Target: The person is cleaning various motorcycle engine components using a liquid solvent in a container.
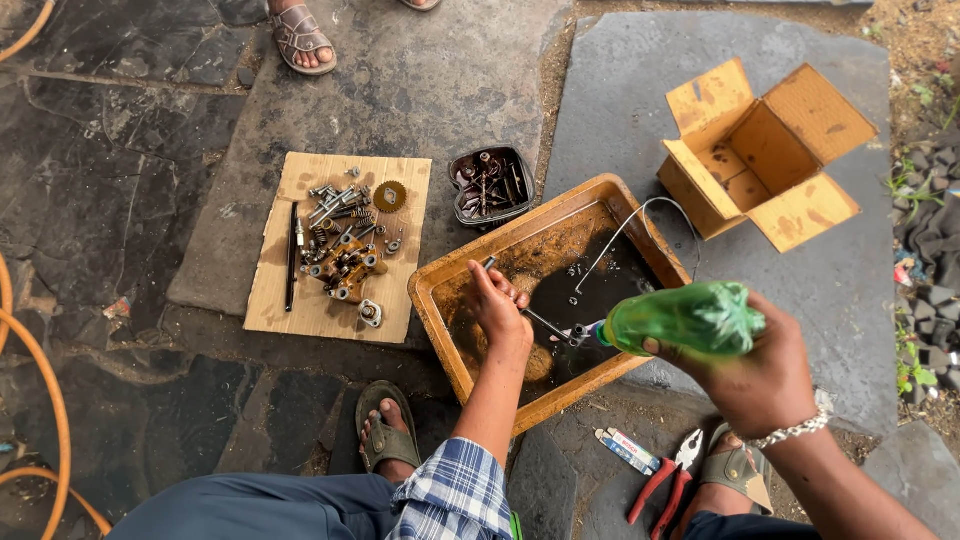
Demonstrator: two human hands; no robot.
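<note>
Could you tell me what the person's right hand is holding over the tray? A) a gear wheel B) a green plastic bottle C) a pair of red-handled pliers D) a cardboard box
B: the right hand grips a green plastic bottle, tipped toward the yellow tray.

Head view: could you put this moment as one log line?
left hand: holds metal rod over tray | right hand: tips green bottle | pliers: on ground

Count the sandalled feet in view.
3. One foot sits left of the tray, one foot under the right hand, and another person's foot at top. A fourth may be cut off at the top edge.
</note>
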